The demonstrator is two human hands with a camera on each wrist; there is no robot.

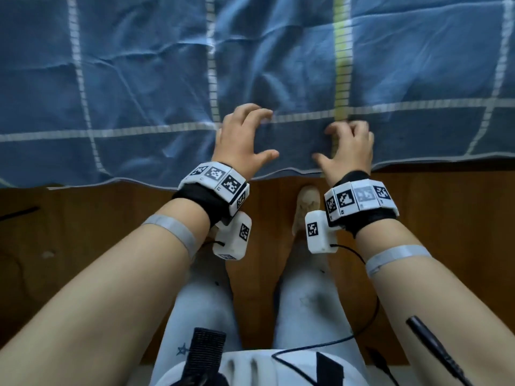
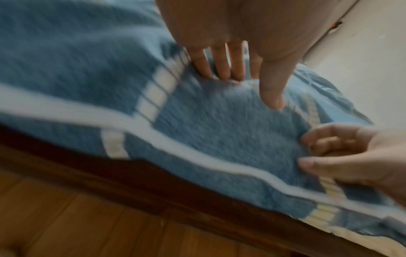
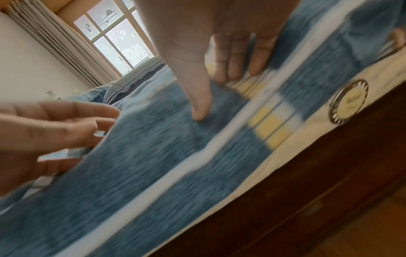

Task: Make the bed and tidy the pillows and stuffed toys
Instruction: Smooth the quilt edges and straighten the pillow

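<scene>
Two hands, left hand [image 1: 239, 135] and right hand [image 1: 349, 147], press one blue blanket [image 1: 139, 79] (each grip wide, fingertips down).

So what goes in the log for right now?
step: smoothing blanket at bed edge | left hand: spread, fingertips on blanket | right hand: fingertips on blanket

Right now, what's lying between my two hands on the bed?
Only bare blue blanket lies between the left hand and the right hand; the head view shows it, with nothing resting there.
</scene>
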